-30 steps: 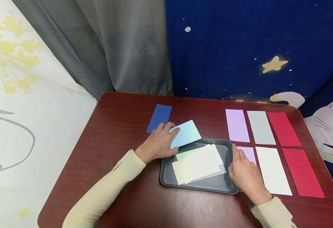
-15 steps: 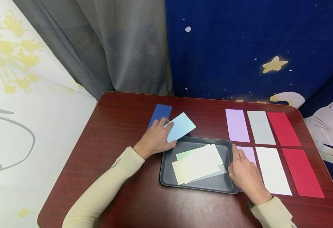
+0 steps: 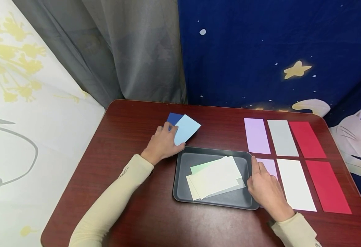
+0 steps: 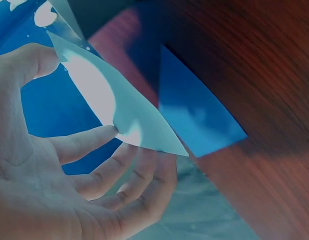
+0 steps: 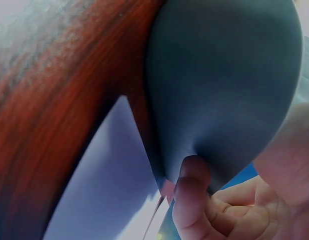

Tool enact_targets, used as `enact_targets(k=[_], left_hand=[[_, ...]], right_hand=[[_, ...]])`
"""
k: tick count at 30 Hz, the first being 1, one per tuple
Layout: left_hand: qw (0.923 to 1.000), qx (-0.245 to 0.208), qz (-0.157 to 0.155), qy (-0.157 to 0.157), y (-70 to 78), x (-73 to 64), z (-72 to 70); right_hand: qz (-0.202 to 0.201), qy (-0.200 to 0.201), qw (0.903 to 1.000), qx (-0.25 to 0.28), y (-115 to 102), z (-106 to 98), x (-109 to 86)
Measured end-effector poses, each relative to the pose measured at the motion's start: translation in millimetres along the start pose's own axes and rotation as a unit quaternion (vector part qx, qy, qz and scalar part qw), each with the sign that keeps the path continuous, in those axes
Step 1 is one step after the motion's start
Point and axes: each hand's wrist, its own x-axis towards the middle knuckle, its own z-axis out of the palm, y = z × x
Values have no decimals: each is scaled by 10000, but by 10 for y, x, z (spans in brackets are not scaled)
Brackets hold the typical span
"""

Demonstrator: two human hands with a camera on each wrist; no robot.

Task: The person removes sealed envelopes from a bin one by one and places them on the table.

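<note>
My left hand (image 3: 163, 144) pinches a light blue paper card (image 3: 187, 129) between thumb and fingers; the card bows in the left wrist view. It overlaps a dark blue card (image 3: 175, 118) lying at the back of the table, partly covered by hand and card. Just in front is a grey baking tray (image 3: 180, 190) holding several loosely stacked cards: cream ones (image 3: 215, 178), with a green card (image 3: 199, 167) and a pale grey one (image 3: 229, 188) peeking out below. At the tray's right edge my right hand (image 3: 266, 192) grips the rim, one fingertip against its outer wall (image 5: 194, 125).
On the right of the table (image 3: 131, 123) cards lie in two rows: lilac (image 3: 257, 136), pale grey (image 3: 283, 138) and red (image 3: 308, 140) behind; lilac (image 3: 269, 167), white (image 3: 297, 185) and red (image 3: 329, 187) in front. Curtains (image 3: 149, 51) hang beyond the back edge.
My left hand has moved back and to the left with the light blue card, from over the tray to over the dark blue card. The right hand and the tray stay put.
</note>
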Motion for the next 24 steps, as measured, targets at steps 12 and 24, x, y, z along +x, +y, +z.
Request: enact_targets(k=[12, 24], left_hand=[[9960, -340, -806, -159, -403, 181, 82], [9877, -407, -1510, -66, -685, 227, 145]], right_hand=[[35, -29, 10000, 42, 3, -1, -9], [-13, 43, 10000, 19, 0, -2, -16]])
